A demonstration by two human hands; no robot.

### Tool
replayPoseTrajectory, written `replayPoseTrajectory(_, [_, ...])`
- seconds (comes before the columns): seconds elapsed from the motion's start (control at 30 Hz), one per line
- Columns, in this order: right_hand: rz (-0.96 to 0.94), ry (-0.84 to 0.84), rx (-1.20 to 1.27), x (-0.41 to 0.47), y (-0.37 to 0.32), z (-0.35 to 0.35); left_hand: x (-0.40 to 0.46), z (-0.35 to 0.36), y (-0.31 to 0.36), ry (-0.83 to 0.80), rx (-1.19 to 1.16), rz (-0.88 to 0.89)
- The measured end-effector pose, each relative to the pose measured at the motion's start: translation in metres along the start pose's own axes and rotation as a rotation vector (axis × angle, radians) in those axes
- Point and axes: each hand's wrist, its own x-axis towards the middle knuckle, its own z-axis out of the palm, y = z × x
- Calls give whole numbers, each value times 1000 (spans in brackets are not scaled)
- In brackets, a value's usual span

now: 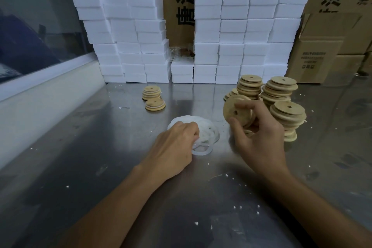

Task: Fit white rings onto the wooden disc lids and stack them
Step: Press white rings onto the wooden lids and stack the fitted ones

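A brushed metal table (100, 137) fills the near and middle ground, dull and reflective, scattered with small white crumbs (237, 207). On the left it is bounded by a pale raised ledge (50, 94) below a dark window pane (30, 26). Along the far edge, white foam blocks (241, 32) are stacked in tall columns, with printed cardboard boxes (322, 56) seen behind them and to the right.

At the table's centre a loose pile of white rings (209, 133) is lying flat. The left hand (175, 147) is laid over the near left part of that pile, its fingers curled down into the rings; whether a ring is actually pinched cannot be told. Just to the right, a wooden disc lid (235, 111) is held tilted on edge by the right hand (259, 137), gripped between the thumb below and the fingers curled over its top.

Behind and right of that hand, uneven stacks of bare lids (279, 90) are crowded together. Further left, well apart, two short stacks of ringed lids (153, 97) are standing, with white bands showing between the discs.
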Motion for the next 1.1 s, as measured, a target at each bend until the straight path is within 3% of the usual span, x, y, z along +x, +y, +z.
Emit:
replayPoseTrajectory(0.1, [-71,-2,3,-2,2,2,-1,-2,-4,75,-13,34])
replayPoseTrajectory(0.33, [-83,-20,46,-3,3,4,-4,0,-5,7,-123,103])
replayPoseTrajectory(0.6, [-92,-47,56,-5,1,4,-1,2,-2,-63,-33,104])
replayPoseTrajectory(1.1, [-88,-69,33,-6,3,7,-2,-3,-1,-51,-69,86])
